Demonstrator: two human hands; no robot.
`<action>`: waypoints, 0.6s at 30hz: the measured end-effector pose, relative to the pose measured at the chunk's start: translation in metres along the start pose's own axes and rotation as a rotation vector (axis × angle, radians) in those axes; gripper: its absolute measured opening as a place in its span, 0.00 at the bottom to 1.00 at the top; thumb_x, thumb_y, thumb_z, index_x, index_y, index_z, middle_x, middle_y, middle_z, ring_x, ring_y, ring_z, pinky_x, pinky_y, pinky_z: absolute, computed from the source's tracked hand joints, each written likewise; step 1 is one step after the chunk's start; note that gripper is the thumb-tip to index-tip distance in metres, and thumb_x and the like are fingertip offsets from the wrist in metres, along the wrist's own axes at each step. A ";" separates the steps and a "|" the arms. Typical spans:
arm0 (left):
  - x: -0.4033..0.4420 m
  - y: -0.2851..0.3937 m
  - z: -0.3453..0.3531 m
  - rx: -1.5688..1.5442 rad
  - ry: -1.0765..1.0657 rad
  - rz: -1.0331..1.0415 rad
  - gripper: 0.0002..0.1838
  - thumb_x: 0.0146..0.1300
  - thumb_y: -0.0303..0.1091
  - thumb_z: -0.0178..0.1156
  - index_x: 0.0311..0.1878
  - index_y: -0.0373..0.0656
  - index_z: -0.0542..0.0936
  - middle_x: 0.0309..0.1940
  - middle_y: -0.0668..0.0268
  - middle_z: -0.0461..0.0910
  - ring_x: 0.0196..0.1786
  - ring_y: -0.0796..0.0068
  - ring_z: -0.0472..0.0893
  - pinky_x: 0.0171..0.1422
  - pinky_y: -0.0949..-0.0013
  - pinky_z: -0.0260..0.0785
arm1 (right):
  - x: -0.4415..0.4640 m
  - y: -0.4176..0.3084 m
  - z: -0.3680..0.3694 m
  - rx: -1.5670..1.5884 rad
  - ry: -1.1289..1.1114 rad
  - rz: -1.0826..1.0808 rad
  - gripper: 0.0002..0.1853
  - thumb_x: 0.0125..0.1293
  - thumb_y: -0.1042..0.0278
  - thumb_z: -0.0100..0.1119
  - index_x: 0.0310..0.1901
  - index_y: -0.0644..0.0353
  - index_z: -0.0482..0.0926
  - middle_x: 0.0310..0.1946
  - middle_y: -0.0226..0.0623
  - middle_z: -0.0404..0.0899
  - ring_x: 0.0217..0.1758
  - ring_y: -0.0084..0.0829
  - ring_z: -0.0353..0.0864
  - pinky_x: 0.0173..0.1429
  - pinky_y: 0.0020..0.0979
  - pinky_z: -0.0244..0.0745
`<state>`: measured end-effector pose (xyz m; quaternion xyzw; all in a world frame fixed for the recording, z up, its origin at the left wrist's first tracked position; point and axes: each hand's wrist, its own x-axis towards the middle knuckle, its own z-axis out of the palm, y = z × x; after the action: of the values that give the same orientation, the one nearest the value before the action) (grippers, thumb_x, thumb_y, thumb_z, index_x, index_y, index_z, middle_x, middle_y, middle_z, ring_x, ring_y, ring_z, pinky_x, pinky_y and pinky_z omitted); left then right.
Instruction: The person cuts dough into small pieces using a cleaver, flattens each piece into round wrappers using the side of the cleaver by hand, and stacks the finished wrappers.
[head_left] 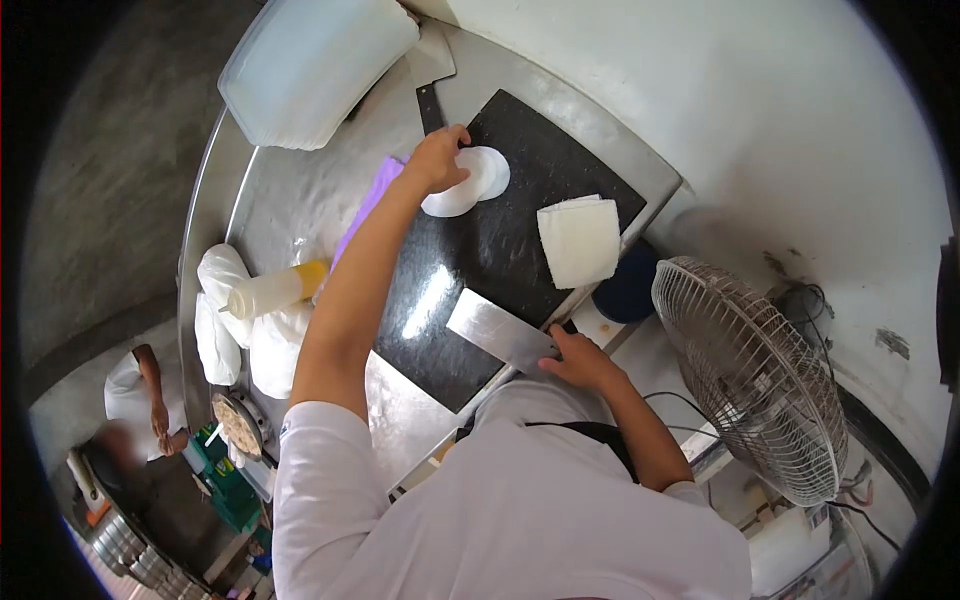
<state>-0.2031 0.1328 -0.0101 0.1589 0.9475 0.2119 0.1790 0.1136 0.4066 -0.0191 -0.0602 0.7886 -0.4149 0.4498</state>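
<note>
My left hand (438, 162) reaches to the far part of a black board (430, 270), over thin white round sheets (490, 172) that partly overlap. Its thumb and fingers are apart, the thumb at the top of the nearer round. Close to my body, my right hand (582, 358) is closed around the handle end of a cleaver (500, 328). The broad metal blade lies across the board's near edge, pointing left. A folded white cloth (580, 243) rests at the board's right edge. Just beyond my left hand is the black handle of a second cleaver (430, 106).
A stack of pale plastic trays (315, 70) stands far left. A squeeze bottle (275, 290), white bags (222, 330) and a purple cloth (365, 210) lie left. A caged fan (750, 380) stands right, beside the wall. Another person (140, 400) is at lower left.
</note>
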 end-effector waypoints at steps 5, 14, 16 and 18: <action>-0.001 0.010 0.000 0.065 0.167 0.341 0.33 0.49 0.26 0.70 0.63 0.46 0.77 0.55 0.57 0.79 0.63 0.49 0.77 0.67 0.55 0.72 | 0.003 -0.003 -0.003 -0.028 0.007 -0.007 0.29 0.68 0.54 0.69 0.61 0.63 0.70 0.52 0.63 0.83 0.58 0.61 0.83 0.60 0.54 0.77; 0.009 0.027 0.005 0.168 -0.050 0.504 0.23 0.55 0.23 0.66 0.56 0.45 0.79 0.54 0.59 0.78 0.60 0.53 0.77 0.64 0.52 0.71 | 0.006 0.001 -0.002 -0.022 -0.004 -0.005 0.29 0.67 0.54 0.69 0.61 0.64 0.70 0.50 0.64 0.84 0.57 0.62 0.83 0.59 0.55 0.78; 0.017 0.028 0.008 0.178 -0.075 0.457 0.22 0.55 0.22 0.66 0.54 0.45 0.79 0.53 0.59 0.78 0.60 0.52 0.77 0.63 0.52 0.71 | 0.006 0.002 -0.001 -0.016 0.002 -0.011 0.29 0.67 0.54 0.68 0.61 0.64 0.70 0.49 0.64 0.84 0.57 0.62 0.83 0.59 0.55 0.78; 0.024 0.028 0.013 0.321 -0.111 0.474 0.16 0.55 0.25 0.67 0.48 0.46 0.79 0.50 0.61 0.79 0.58 0.55 0.78 0.60 0.53 0.71 | 0.004 0.002 0.000 -0.010 0.007 -0.016 0.29 0.68 0.53 0.68 0.61 0.64 0.70 0.49 0.64 0.84 0.56 0.63 0.83 0.59 0.55 0.78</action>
<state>-0.2132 0.1703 -0.0153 0.4134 0.8942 0.0860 0.1484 0.1118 0.4064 -0.0231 -0.0671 0.7919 -0.4146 0.4433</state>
